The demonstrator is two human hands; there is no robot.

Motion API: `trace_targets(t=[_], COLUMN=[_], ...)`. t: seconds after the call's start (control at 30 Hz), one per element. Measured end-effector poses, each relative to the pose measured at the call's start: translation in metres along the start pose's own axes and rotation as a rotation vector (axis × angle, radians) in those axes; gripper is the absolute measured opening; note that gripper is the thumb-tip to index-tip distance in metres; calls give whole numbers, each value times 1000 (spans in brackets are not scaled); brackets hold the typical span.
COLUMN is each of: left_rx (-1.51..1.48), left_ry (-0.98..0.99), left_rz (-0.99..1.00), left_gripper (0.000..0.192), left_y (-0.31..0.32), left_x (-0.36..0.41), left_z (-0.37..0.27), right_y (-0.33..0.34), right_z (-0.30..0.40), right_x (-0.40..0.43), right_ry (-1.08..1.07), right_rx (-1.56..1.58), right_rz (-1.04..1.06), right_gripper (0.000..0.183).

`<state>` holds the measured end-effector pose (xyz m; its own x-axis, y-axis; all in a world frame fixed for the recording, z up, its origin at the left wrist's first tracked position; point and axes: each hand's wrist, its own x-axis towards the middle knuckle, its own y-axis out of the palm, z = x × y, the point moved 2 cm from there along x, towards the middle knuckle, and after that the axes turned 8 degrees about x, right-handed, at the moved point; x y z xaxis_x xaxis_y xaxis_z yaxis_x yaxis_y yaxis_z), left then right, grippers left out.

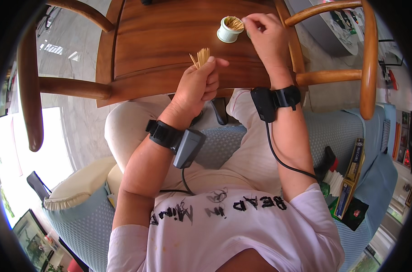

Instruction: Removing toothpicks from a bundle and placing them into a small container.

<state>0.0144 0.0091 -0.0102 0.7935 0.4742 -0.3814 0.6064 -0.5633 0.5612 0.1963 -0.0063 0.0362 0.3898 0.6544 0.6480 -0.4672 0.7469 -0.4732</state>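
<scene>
My left hand (pixel 199 81) is closed around a bundle of wooden toothpicks (pixel 203 57), their tips standing up above the thumb, one or two splayed to the left. The index finger sticks out to the right. Beyond it, a pale green ribbed cup (pixel 227 34) full of toothpicks (pixel 234 23) stands slightly tilted in view on the brown wooden surface (pixel 165 37). My right hand (pixel 265 34) is just right of the cup, thumb and index finger together at its rim. Whether they pinch a toothpick is too small to tell. A small pale thing behind those fingers is mostly hidden.
Curved wooden arms (pixel 369 61) flank the wooden surface on the right and left (pixel 30 88). Black wrist devices (pixel 189 148) with cables sit on both forearms. On the blue-covered sofa (pixel 338 125) to my right lie a narrow printed box (pixel 352 173) and dark packets (pixel 354 214).
</scene>
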Motion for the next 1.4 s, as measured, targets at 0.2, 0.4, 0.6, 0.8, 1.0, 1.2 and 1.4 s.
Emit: trace_targets(t=[0.2,0.4,0.6,0.8,1.0,1.2,1.4], left_rx=[-9,-9,-47,-24,-24,-28,-19], left_ry=[1,2,12,3,-19,-14,-20], left_rz=[18,-8,0,13,-8,26,-25], left_gripper=[28,28,27,30,29,28,28], left_y=[0,-3,-2,-2,-2,-2,-3], left_x=[0,0,-1,1,0,2,2], left_z=[0,0,-1,1,0,1,1], right_y=[11,28,25,-1,5,14,33], right_z=[14,19,6,-12,-9,9,18], right_x=[-11,-31,-26,0,1,-16,-34], right_ry=[9,511,364,21,-9,102,512], right_rx=[63,553,568,286,15,150,563], right_rz=[108,639,457,-151,82,191,625], right_gripper=[23,20,18,16,13,18,21])
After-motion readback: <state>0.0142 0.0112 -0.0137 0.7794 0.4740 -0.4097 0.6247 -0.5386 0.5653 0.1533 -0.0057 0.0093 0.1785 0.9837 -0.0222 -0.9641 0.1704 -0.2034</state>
